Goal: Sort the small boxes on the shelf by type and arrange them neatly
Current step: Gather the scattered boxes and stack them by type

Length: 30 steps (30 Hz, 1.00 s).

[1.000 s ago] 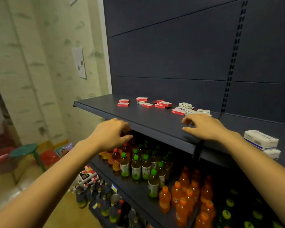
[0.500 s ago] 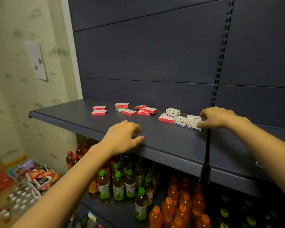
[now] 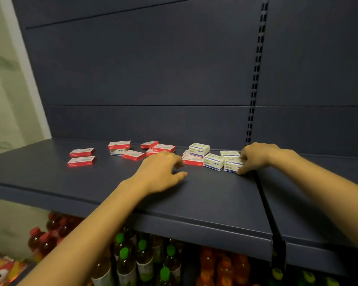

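We are pinching the white box point(image 3: 232, 165) right of centre with our right hand point(image 3: 256, 156), grouping whites; our left hand point(image 3: 159, 172) is hovering relaxed, empty

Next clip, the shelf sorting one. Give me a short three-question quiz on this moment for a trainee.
1. True or false: the right hand touches a white box.
2. What stands below the shelf? A bottles; B tins; C folded towels.
3. Fill in: the two boxes lying apart at the shelf's left end are ____ in colour.
Key: 1 true; 2 A; 3 red.
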### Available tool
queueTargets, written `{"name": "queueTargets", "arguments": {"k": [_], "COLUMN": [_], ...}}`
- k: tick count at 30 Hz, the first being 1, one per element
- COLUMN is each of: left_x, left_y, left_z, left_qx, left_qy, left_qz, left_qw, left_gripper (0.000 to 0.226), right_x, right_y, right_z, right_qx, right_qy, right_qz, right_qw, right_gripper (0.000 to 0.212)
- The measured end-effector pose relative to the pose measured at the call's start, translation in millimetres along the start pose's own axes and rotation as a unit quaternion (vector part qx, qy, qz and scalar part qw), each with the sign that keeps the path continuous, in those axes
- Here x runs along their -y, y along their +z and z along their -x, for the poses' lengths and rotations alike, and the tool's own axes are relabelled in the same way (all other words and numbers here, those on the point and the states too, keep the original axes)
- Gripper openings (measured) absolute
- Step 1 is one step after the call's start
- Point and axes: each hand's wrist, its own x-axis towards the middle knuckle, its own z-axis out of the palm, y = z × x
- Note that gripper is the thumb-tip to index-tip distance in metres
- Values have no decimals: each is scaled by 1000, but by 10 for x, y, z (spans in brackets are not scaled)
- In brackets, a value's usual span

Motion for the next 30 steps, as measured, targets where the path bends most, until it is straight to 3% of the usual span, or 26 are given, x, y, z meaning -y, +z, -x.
{"name": "queueTargets", "arguments": {"k": [4, 10, 16, 22, 30], "left_x": [-1, -44, -151, -155, -249], "left_y": [46, 164, 287, 378, 123], "left_z": [-251, -621, -1063, -1229, -1154], "left_qx": [-7, 18, 76, 130, 54], "left_qy": [52, 134, 207, 216, 228], "left_qz": [6, 9, -16, -33, 89], "left_qw": [999, 991, 975, 967, 968], "left_gripper": [36, 36, 51, 46, 41], "right_x": [51, 33, 60, 41, -114], "right_y": [27, -30, -63, 45, 163], "right_z": [56, 358, 794, 1218, 1682], "right_qx": [-45, -145, -186, -190, -200], "right_qy": [12, 53, 96, 147, 202], "right_qz": [13, -21, -55, -70, -84], "right_qw": [999, 988, 976, 968, 955], "right_gripper": [35, 50, 49, 46, 42]}}
